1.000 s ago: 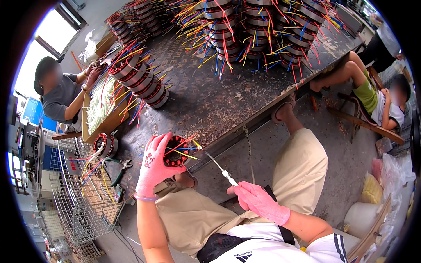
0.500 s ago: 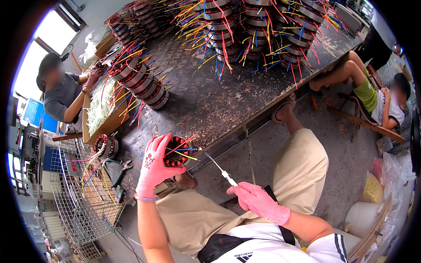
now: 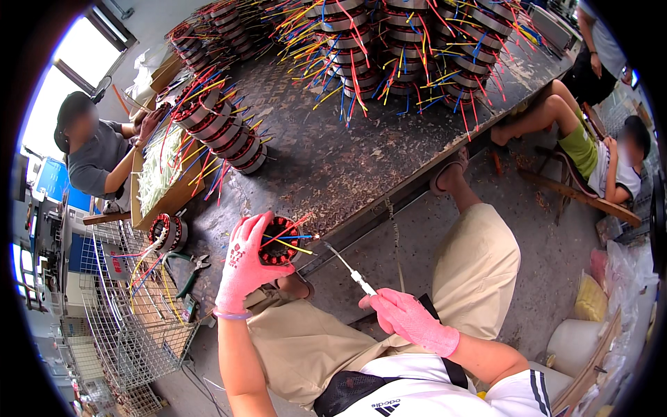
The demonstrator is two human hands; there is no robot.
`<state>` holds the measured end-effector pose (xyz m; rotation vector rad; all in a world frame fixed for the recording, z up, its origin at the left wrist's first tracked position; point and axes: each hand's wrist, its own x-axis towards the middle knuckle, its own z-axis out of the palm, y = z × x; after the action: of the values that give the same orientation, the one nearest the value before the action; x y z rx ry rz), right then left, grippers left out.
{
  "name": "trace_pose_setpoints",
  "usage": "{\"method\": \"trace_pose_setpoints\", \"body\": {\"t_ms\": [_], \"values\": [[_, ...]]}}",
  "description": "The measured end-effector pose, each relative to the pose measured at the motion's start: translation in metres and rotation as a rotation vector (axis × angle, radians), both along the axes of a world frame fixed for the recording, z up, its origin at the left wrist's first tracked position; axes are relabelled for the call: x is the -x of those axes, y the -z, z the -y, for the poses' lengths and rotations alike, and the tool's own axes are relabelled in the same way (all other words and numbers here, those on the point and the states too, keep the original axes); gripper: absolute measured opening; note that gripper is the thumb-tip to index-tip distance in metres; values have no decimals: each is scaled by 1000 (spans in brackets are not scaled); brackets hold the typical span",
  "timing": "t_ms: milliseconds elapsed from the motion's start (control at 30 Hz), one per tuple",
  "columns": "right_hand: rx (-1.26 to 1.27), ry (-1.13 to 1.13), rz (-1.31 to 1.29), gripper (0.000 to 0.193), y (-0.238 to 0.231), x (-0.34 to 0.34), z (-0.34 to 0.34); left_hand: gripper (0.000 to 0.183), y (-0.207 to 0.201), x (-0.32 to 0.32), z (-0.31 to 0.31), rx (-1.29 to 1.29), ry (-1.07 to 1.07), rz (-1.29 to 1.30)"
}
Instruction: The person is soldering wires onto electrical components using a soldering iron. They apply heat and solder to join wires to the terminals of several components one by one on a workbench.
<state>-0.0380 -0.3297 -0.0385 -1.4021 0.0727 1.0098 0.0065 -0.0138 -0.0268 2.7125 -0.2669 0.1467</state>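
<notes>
My left hand point(image 3: 244, 258), in a pink glove, is closed on a motor stator point(image 3: 279, 258) at the table's near edge. Red coils ring its open centre, and red, blue and yellow wires point(image 3: 292, 238) stick out to the right. My right hand point(image 3: 410, 318), gloved likewise, grips a slim white-handled tool with a long thin metal tip point(image 3: 356, 276), resembling a soldering iron. That tip points up-left at the blue wire's end, where a small bright orange spot shows. Whether tip and wire touch, I cannot tell.
Stacked stators point(image 3: 406, 52) crowd the dark table's point(image 3: 313, 153) far side; a leaning stack point(image 3: 226, 132) stands nearer. Left are another stator point(image 3: 168, 231), green-handled pliers point(image 3: 194, 272), a wire rack point(image 3: 118, 326) and a box of pale tubing point(image 3: 158, 177). One person works beyond the box; another sits right.
My hands, the stator and the tool hold almost the same place. At the far left the person's hands and head have shifted slightly; at upper right a standing person's arm has come into view.
</notes>
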Motion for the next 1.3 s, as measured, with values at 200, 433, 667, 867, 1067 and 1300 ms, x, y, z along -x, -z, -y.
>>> {"method": "trace_pose_setpoints", "body": {"t_ms": [200, 433, 667, 867, 1067, 1300], "values": [[-14, 4, 44, 32, 1, 1, 0, 102, 2, 0, -1, -14, -2, 5], [-7, 22, 3, 31, 2, 1, 1, 103, -2, 2, 1, -1, -25, -24], [-29, 71, -42, 32, 1, 0, 2, 103, -3, -1, -8, -42, 96, 13], [-76, 86, -26, 33, 14, 0, 3, 102, -2, -2, -6, -90, 94, 15], [-38, 49, 7, 34, 6, -3, 1, 102, -5, -2, -2, -106, 73, 57], [-84, 76, -14, 32, 7, -2, 0, 101, 0, -5, -8, -83, 87, 70]]}}
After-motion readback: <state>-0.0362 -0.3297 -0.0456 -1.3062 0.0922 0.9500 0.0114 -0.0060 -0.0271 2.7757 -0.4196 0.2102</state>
